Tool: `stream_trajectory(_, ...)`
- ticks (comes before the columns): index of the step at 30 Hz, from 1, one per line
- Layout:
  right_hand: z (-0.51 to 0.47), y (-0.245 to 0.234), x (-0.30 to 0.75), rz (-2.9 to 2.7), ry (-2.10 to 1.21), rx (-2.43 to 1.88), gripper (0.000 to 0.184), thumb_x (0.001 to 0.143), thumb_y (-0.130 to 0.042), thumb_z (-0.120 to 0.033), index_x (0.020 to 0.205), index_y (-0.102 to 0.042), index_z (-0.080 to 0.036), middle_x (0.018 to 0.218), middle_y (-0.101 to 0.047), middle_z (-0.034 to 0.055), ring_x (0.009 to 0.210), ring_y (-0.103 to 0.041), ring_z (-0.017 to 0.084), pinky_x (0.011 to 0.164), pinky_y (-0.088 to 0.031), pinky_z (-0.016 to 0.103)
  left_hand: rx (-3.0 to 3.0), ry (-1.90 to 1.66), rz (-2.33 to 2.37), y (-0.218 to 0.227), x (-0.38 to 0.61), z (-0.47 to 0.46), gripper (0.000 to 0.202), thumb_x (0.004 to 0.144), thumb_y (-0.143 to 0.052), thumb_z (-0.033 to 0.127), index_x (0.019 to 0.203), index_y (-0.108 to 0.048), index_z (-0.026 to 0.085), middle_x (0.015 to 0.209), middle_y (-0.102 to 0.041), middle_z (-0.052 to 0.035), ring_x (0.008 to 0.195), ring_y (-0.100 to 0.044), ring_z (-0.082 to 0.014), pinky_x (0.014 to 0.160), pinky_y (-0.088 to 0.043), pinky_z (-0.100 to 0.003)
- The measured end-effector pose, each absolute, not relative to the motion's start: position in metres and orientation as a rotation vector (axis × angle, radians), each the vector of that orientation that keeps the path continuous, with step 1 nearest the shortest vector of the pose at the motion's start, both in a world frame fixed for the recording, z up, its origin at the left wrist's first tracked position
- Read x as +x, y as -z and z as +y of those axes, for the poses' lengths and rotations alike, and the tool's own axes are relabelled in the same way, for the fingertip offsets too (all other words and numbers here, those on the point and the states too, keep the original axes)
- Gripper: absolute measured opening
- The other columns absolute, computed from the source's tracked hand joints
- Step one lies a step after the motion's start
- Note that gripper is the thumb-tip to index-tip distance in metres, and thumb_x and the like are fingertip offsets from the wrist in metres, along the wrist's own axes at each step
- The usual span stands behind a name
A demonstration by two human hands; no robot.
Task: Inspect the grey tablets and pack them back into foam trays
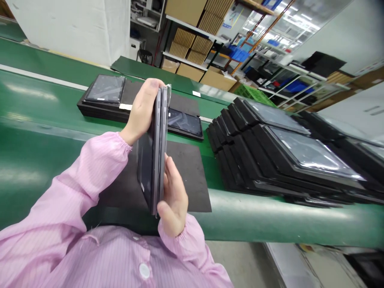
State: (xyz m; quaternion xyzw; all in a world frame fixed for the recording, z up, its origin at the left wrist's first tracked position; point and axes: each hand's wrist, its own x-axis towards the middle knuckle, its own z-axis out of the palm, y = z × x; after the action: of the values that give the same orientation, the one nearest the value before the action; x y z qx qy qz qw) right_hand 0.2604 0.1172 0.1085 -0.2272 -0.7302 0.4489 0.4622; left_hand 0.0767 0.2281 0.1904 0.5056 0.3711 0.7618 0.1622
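Note:
I hold two dark grey tablets (156, 156) pressed together edge-on, standing upright above a black foam mat (192, 176). My left hand (144, 110) grips their upper end, fingers wrapped over the top edge. My right hand (174, 200) grips the lower end, thumb on the near edge. Both sleeves are pink.
Stacks of black trays with film-covered tablets (300, 160) lie to the right. A black tray (105, 96) with a tablet and another tablet (184, 122) lie behind on the green bench (36, 120). Shelves with cardboard boxes (192, 44) stand beyond.

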Motion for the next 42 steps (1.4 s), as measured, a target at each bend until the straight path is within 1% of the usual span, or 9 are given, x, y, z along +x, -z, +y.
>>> stream_trajectory(3, 0.124, -0.127, 0.256, -1.616, -1.150, -0.560, 0.055, 0.096, -0.058, -0.042, 0.147, -0.046, -0.026, 0.151, -0.052, 0.0105, 0.141, -0.049, 0.029, 0.112, -0.049, 0.048, 1.461, -2.165, 1.029, -0.193, 0.086, 0.225, 0.054, 0.089, -0.043, 0.073, 0.083, -0.059, 0.022, 0.075, -0.052, -0.0024, 0.068, -0.058, -0.0159, 0.062, -0.044, -0.030)
stream_trajectory(6, 0.131, -0.140, 0.251, -1.559, -1.139, -0.653, 0.048, 0.094, -0.063, -0.037, 0.139, -0.056, -0.023, 0.139, -0.062, 0.0114, 0.130, -0.059, 0.029, 0.107, -0.054, 0.047, 1.528, -2.145, 0.984, -0.195, 0.093, 0.222, 0.045, 0.094, -0.043, 0.065, 0.085, -0.059, 0.024, 0.074, -0.053, -0.0020, 0.061, -0.052, -0.0146, 0.057, -0.042, -0.030)
stream_trajectory(14, 0.134, -0.136, 0.260, -1.640, -1.189, -0.514, 0.060, 0.089, -0.061, -0.026, 0.147, -0.048, -0.025, 0.153, -0.048, 0.0106, 0.144, -0.044, 0.032, 0.116, -0.044, 0.055, 1.589, -2.127, 0.898, -0.194, 0.099, 0.224, 0.037, 0.098, -0.044, 0.057, 0.086, -0.058, 0.024, 0.072, -0.053, -0.0008, 0.060, -0.050, -0.0142, 0.056, -0.040, -0.031)
stream_trajectory(18, 0.134, -0.135, 0.261, -1.601, -1.201, -0.481, 0.058, 0.088, -0.060, -0.020, 0.145, -0.051, -0.027, 0.151, -0.050, 0.0085, 0.142, -0.048, 0.031, 0.114, -0.047, 0.053, 1.606, -2.147, 0.897, -0.194, 0.100, 0.225, 0.039, 0.098, -0.043, 0.058, 0.084, -0.058, 0.025, 0.071, -0.054, -0.0012, 0.058, -0.047, -0.0145, 0.055, -0.039, -0.032)
stream_trajectory(21, 0.132, -0.137, 0.258, -1.563, -1.158, -0.538, 0.053, 0.089, -0.060, -0.022, 0.141, -0.055, -0.026, 0.146, -0.055, 0.0088, 0.137, -0.053, 0.030, 0.110, -0.052, 0.050, 1.658, -2.153, 0.939, -0.194, 0.101, 0.225, 0.041, 0.098, -0.041, 0.059, 0.085, -0.058, 0.024, 0.073, -0.054, -0.0021, 0.061, -0.049, -0.0155, 0.060, -0.041, -0.033)
stream_trajectory(25, 0.130, -0.138, 0.256, -1.563, -1.054, -0.730, 0.046, 0.091, -0.062, -0.035, 0.135, -0.060, -0.022, 0.136, -0.064, 0.0108, 0.126, -0.062, 0.030, 0.107, -0.054, 0.049, 1.752, -2.205, 1.025, -0.194, 0.101, 0.224, 0.045, 0.100, -0.035, 0.059, 0.084, -0.057, 0.024, 0.079, -0.058, -0.0043, 0.069, -0.052, -0.0169, 0.068, -0.042, -0.034)
stream_trajectory(33, 0.133, -0.134, 0.259, -1.536, -1.038, -0.759, 0.044, 0.096, -0.053, -0.047, 0.133, -0.062, -0.024, 0.134, -0.067, 0.0082, 0.127, -0.062, 0.030, 0.111, -0.049, 0.053, 1.676, -2.143, 0.969, -0.194, 0.107, 0.223, 0.040, 0.098, -0.039, 0.058, 0.084, -0.055, 0.024, 0.078, -0.056, -0.0038, 0.063, -0.049, -0.0159, 0.061, -0.040, -0.035)
stream_trajectory(38, 0.132, -0.134, 0.260, -1.582, -1.061, -0.715, 0.047, 0.092, -0.060, -0.039, 0.137, -0.057, -0.024, 0.139, -0.062, 0.0084, 0.131, -0.058, 0.030, 0.111, -0.050, 0.050, 1.671, -2.126, 0.973, -0.193, 0.106, 0.225, 0.041, 0.098, -0.040, 0.060, 0.085, -0.055, 0.024, 0.079, -0.056, -0.0036, 0.062, -0.050, -0.0159, 0.061, -0.042, -0.035)
stream_trajectory(42, 0.133, -0.133, 0.265, -1.660, -1.100, -0.635, 0.059, 0.087, -0.059, -0.035, 0.144, -0.049, -0.022, 0.148, -0.053, 0.0102, 0.139, -0.050, 0.032, 0.111, -0.051, 0.052, 1.683, -2.129, 1.016, -0.192, 0.106, 0.226, 0.041, 0.099, -0.037, 0.059, 0.085, -0.054, 0.024, 0.076, -0.053, -0.0025, 0.059, -0.047, -0.0152, 0.057, -0.039, -0.034)
